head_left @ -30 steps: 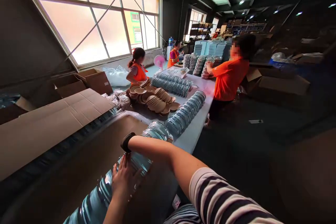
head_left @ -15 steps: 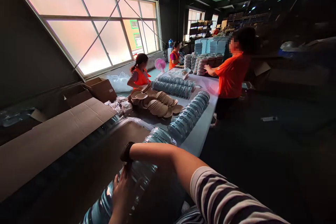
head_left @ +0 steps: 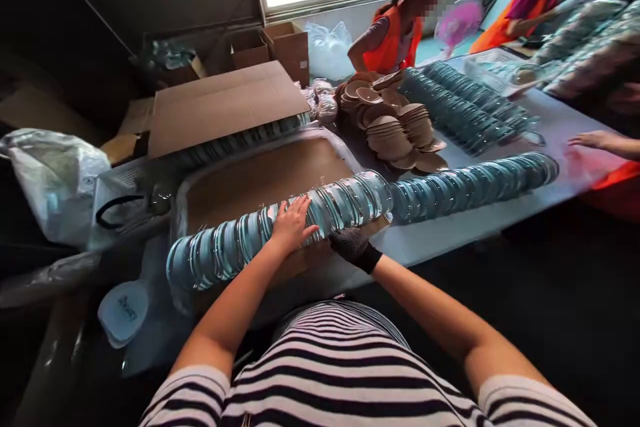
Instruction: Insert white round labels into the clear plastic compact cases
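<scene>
A long row of round, shiny blue-green discs [head_left: 245,240], stacked edge to edge on their sides, lies across the front of a brown-bottomed tray [head_left: 181,213]. They look like lids or plates; I cannot tell which. My left hand [head_left: 291,223], bare, rests on top of the row near its middle with the fingers spread. Lower down and to the right, my right hand [head_left: 353,245] wears a dark dotted glove and is against the underside of the same row. Its fingers are mostly hidden beneath the discs. The row's right end meets another such row [head_left: 475,183] on the table.
Brown discs [head_left: 387,137] are heaped behind the tray. A cardboard sheet [head_left: 225,107] covers more discs at the left. Further rows [head_left: 450,107] lie beyond. Co-workers in orange vests [head_left: 397,40] stand across the table, and a person's hand [head_left: 595,140] reaches in from the right.
My view has turned down and left toward the tray. My right arm, earlier stretched across the row, is now drawn back, its gloved hand low against the row's near side.
</scene>
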